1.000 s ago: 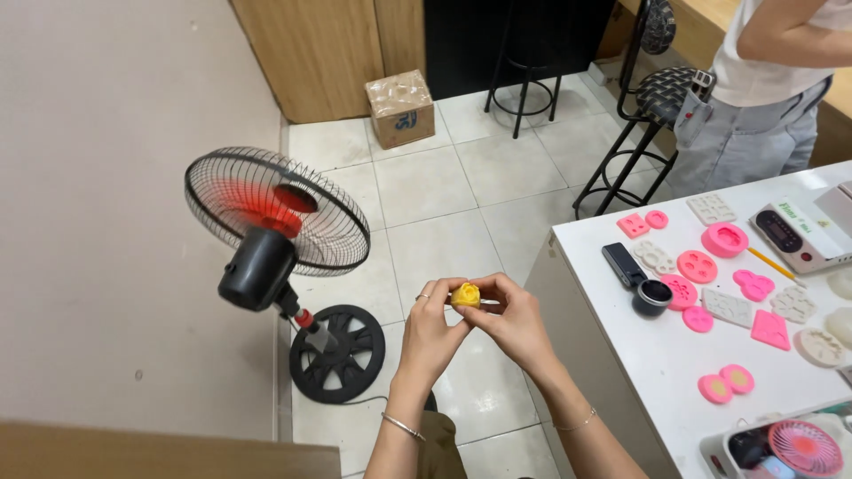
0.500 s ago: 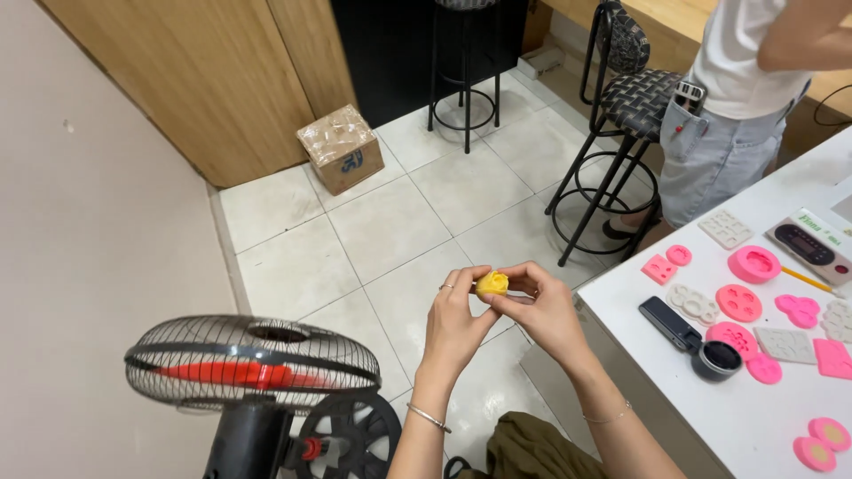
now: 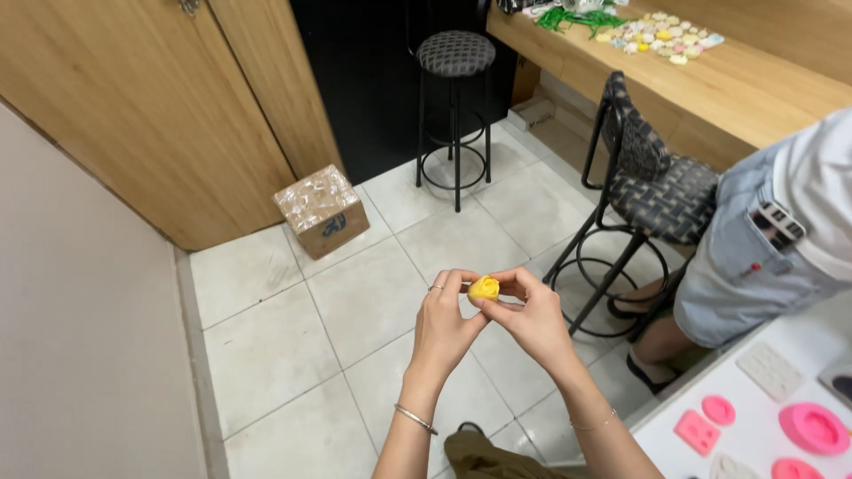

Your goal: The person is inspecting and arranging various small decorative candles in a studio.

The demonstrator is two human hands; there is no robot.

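Hands met at chest height: the left hand (image 3: 441,326) and right hand (image 3: 531,321) both pinched a small yellow lump (image 3: 484,288) between fingertips, held up likely for shaping. It looked soft, folded like a rosebud. Pink moulds (image 3: 719,410) lay on the white table (image 3: 754,443); beyond, a taped cardboard box (image 3: 322,211) and round black stool (image 3: 455,55).

Bare tiled floor (image 3: 266,355) lies open to the left and far. To the right, a black chair (image 3: 652,191), a seated person (image 3: 763,257) and the white table (image 3: 763,443) block passage.

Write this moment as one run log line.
left hand: pinching yellow lump | right hand: pinching same lump | below: tiled floor
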